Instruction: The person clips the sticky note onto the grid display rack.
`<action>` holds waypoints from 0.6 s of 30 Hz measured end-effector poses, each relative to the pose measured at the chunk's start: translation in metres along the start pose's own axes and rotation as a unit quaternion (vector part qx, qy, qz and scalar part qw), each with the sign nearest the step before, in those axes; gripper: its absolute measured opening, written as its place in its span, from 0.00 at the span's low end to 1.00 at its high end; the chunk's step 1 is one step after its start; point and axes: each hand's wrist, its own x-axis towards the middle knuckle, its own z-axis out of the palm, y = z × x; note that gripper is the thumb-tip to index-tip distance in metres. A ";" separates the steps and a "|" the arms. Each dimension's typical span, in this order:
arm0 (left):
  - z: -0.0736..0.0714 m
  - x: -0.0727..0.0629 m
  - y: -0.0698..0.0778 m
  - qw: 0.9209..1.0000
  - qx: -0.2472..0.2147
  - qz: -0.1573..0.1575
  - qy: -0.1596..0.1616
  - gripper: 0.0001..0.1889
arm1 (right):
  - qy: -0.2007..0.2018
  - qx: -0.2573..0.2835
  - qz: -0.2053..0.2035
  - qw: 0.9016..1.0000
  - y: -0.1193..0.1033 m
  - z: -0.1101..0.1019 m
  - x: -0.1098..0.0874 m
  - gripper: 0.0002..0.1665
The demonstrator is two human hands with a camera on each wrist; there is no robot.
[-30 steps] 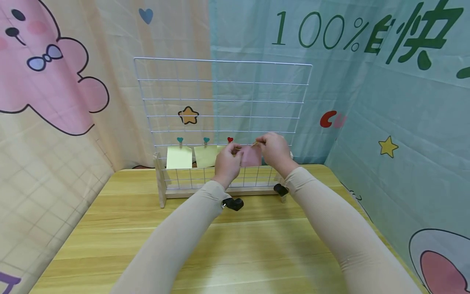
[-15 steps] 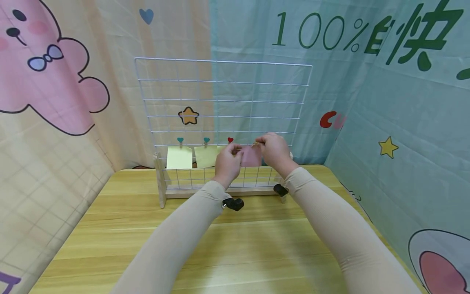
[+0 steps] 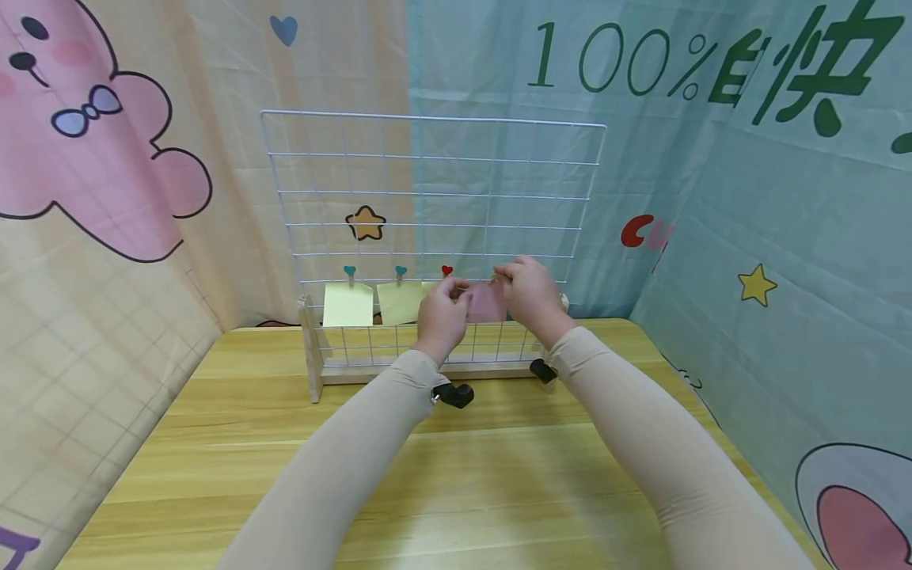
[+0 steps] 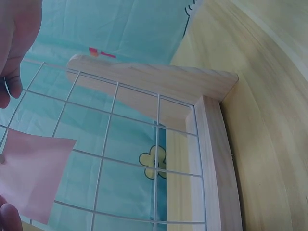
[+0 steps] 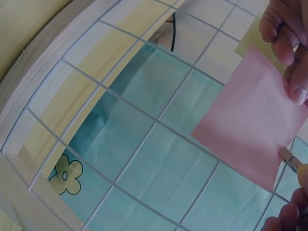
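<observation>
In the head view, a pink sticky note stands against the lower part of a white wire grid. My left hand pinches the note's left edge. At its upper right, my right hand pinches a small wooden clothespin with a yellow piece on its end. In the right wrist view the clothespin's tip meets the note's edge. To the left hang yellow sticky notes under clips with teal hearts. A red heart clip sits above my left hand, which partly covers the yellow paper below it.
The grid stands in a wooden base near the back of a wood-grain table. Printed curtains hang close behind it and along both sides. Each wrist carries a black camera mount.
My right hand has shifted slightly left and up at the note's top right. My left hand and the note stay nearly in place.
</observation>
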 end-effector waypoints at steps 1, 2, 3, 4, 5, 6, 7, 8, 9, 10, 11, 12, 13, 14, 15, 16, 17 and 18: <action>0.000 0.000 0.000 1.000 0.001 0.000 0.001 0.08 | -0.001 -0.002 -0.002 1.000 0.000 0.000 0.000 0.19; 0.000 0.000 0.000 1.000 0.001 0.000 0.001 0.08 | -0.005 0.000 -0.002 1.000 0.000 -0.001 0.000 0.20; 0.000 -0.001 0.000 1.000 0.001 0.000 0.001 0.09 | -0.008 -0.002 -0.004 1.000 0.000 -0.001 0.001 0.20; 0.000 -0.001 0.000 1.000 0.002 0.000 0.000 0.09 | -0.012 -0.004 -0.005 1.000 0.000 -0.001 0.001 0.21; 0.000 -0.001 0.000 1.000 0.002 0.001 -0.001 0.09 | -0.015 -0.005 -0.006 1.000 0.000 -0.001 0.002 0.21; 0.000 -0.001 0.000 1.000 0.002 0.001 -0.001 0.09 | -0.017 -0.006 -0.005 1.000 0.000 -0.001 0.002 0.22; 0.000 -0.001 0.000 1.000 0.001 0.000 -0.001 0.09 | -0.019 -0.006 -0.004 1.000 0.000 -0.001 0.003 0.22; 0.000 -0.001 0.000 1.000 0.000 0.000 -0.002 0.09 | -0.020 -0.003 -0.002 1.000 0.001 -0.001 0.003 0.22; 0.000 -0.001 0.000 1.000 0.000 0.000 -0.001 0.09 | -0.019 -0.004 -0.002 1.000 0.001 -0.001 0.004 0.22; 0.000 -0.001 0.000 1.000 -0.001 0.000 -0.001 0.09 | -0.017 -0.003 0.000 1.000 0.001 -0.001 0.004 0.22; 0.000 -0.001 0.000 1.000 -0.002 0.000 0.000 0.09 | -0.016 0.000 0.001 1.000 0.001 -0.001 0.004 0.22; 0.000 -0.001 0.000 1.000 -0.004 0.001 0.001 0.09 | -0.016 0.003 0.003 1.000 0.001 0.000 0.004 0.22; 0.000 -0.001 0.000 1.000 -0.005 0.001 0.002 0.09 | -0.015 0.006 0.004 1.000 0.002 0.000 0.004 0.22; 0.000 -0.001 0.000 1.000 -0.006 0.001 0.002 0.08 | -0.014 0.006 0.005 1.000 0.002 0.000 0.004 0.22; 0.000 -0.001 0.000 1.000 -0.007 0.002 0.003 0.08 | -0.013 0.006 0.005 1.000 0.002 0.001 0.004 0.22; 0.000 -0.001 0.000 1.000 -0.008 0.002 0.004 0.08 | -0.013 0.007 0.005 1.000 0.002 0.001 0.004 0.22; 0.000 -0.001 0.000 1.000 -0.010 0.003 0.004 0.08 | -0.012 0.007 0.005 1.000 0.003 0.001 0.003 0.22; 0.001 -0.001 0.000 1.000 -0.010 0.003 0.005 0.08 | -0.013 0.006 0.005 1.000 0.003 0.002 0.003 0.22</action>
